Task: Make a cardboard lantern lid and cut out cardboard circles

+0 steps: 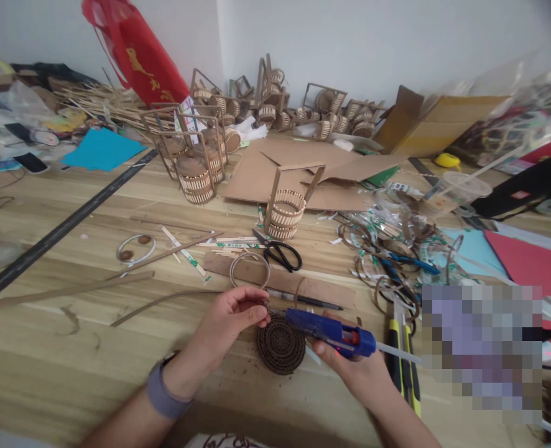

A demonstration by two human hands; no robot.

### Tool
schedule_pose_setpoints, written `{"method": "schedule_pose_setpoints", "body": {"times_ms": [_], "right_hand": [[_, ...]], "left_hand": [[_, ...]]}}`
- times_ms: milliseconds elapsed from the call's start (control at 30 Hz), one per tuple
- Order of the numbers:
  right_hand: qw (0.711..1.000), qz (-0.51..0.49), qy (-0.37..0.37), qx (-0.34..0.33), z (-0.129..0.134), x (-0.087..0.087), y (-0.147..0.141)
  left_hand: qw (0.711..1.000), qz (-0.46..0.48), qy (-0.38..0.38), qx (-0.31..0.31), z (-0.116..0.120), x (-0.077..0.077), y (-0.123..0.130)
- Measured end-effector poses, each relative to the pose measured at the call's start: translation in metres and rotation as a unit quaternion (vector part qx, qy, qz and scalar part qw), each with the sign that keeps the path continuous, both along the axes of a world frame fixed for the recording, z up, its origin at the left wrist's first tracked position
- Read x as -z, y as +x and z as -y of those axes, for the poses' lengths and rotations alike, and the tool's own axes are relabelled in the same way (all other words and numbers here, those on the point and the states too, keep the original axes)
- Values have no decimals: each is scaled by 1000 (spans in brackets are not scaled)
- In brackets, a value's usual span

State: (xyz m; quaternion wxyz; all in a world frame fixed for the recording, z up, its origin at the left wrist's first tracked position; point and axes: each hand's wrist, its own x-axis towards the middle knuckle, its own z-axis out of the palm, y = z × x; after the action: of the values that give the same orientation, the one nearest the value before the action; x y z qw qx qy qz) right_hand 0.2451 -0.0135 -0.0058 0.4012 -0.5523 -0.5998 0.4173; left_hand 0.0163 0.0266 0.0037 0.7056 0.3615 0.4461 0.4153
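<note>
My right hand is wrapped round a blue glue gun with a white glue stick in its back end. The gun's nozzle points left, close to the fingertips of my left hand. Those fingers are pinched on a thin brown strip, whose long end runs out to the left on the table. Just below the nozzle lies a dark brown coil, wound in tight rings like a disc. What exactly sits between the left fingertips is partly hidden.
Beyond my hands are black-handled scissors, a pale ring and a small slatted bucket with a tall handle. Yellow-and-black pliers lie to the right. More buckets, cardboard and tangled scraps lie around.
</note>
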Motion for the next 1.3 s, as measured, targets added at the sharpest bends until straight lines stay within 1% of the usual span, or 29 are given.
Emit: {"method": "schedule_pose_setpoints", "body": {"times_ms": [133,333,533,700,867,1067,1300], "right_hand": [[1000,12,4,7,-1,0,0],[1000,-3,6,-3,-1,1,0],[1000,-6,18,1,0,2,0],[1000,17,14,-4,0,5,1],[999,28,25,12,0,5,3],[999,29,42,5,0,4,2],[999,29,23,17,0,8,4]], "left_hand": [[1000,4,-4,1,1,1,0],[1000,8,-11,-1,1,1,0],[1000,7,-13,-4,0,0,1],[1000,5,-14,-4,0,1,0],[1000,4,-13,0,1,1,0],[1000,4,-14,2,1,2,0],[1000,-2,-16,4,2,0,1]]}}
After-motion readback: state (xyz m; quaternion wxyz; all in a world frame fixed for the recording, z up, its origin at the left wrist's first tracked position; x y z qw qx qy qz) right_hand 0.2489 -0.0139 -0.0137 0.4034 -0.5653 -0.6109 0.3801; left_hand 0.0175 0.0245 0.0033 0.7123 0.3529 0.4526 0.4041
